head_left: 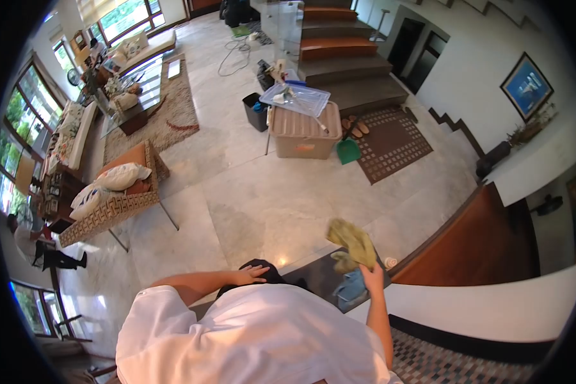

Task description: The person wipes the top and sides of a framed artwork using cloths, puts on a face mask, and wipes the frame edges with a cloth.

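At lower centre the left hand (252, 274) lies unclenched on black fabric (272, 276), while to its right the right hand (372, 279) grasps one yellow-green cloth (354, 241) beside one blue cloth (350, 288); beyond are one wicker chair (125, 203) at left, one green dustpan (349, 152) and one lidded bin (301, 142) before the upper-centre stairs (349, 75).

Home interior: sofa (148, 51) and rug (179, 96) at upper left, staircase (339, 57) at top, painting (527, 86) at upper right.
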